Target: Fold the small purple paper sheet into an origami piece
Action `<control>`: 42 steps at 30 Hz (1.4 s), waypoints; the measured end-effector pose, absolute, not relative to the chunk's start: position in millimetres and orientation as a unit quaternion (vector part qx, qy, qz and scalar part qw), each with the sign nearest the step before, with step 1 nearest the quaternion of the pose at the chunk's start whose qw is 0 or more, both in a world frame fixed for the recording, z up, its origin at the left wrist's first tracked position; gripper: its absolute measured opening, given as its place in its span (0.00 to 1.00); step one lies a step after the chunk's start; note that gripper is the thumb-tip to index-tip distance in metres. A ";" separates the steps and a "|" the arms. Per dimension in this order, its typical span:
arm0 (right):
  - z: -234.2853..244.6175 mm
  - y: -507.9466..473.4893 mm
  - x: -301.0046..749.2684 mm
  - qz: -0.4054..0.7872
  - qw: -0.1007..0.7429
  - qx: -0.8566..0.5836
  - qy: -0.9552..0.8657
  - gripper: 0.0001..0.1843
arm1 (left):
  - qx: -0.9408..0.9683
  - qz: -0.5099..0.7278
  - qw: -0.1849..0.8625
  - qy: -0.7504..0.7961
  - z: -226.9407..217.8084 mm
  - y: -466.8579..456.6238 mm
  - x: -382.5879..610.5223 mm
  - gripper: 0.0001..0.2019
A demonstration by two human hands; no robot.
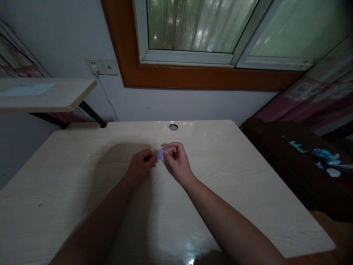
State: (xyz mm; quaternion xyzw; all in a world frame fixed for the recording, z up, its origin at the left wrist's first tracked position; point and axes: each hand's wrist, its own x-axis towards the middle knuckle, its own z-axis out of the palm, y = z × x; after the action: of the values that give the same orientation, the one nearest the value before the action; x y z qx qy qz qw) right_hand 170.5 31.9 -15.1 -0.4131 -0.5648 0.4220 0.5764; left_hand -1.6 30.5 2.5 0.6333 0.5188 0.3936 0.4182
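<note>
You have a small piece of purple paper (161,154) between your two hands, over the far half of the desk (231,184) and a little left of the middle. Your left hand (143,162) is at the paper's left edge, thumb and finger closed together on it in a narrow pinch. Your right hand (178,158) has the right side of the paper, the thumb pressed on the near face and the other fingers curled loosely behind. (Whether the paper touches the desk or sits just above it, you cannot tell from here.) Both of your forearms reach in from the near side, and a soft shadow (113,173) spreads over the desk left of your left hand.

Beyond your hands, near the desk's far edge, there is a round hole (173,127). At the far left a raised shelf (74,92) stands on black legs, with a pale sheet (27,89) lying on top. On the wall behind it you see a pair of sockets (109,67); a white plug (95,69) is in the left one, its cord (109,97) hanging down behind the desk. A window (190,55) in a brown wooden frame (193,77) fills the far side, and a pink and white curtain (309,95) hangs at the right.
</note>
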 end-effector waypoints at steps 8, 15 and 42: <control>-14.3 37.0 172.1 0.454 0.602 -0.418 -0.508 0.16 | 0.607 0.426 0.441 0.505 2.3 32.7 -2.8 0.09; -15.2 34.1 170.8 0.452 0.575 -0.404 -0.550 0.16 | 0.626 0.426 0.429 0.494 -0.9 33.5 -1.5 0.10; -13.5 30.7 169.4 0.443 0.561 -0.410 -0.566 0.16 | 0.632 0.386 0.460 0.489 2.7 29.7 0.5 0.11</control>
State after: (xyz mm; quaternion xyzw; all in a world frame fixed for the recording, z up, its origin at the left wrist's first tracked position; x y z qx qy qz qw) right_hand 169.4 30.7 -13.5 -0.4098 -0.5660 0.4434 0.5613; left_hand 0.5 29.7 2.7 0.6318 0.4895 0.3864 0.4604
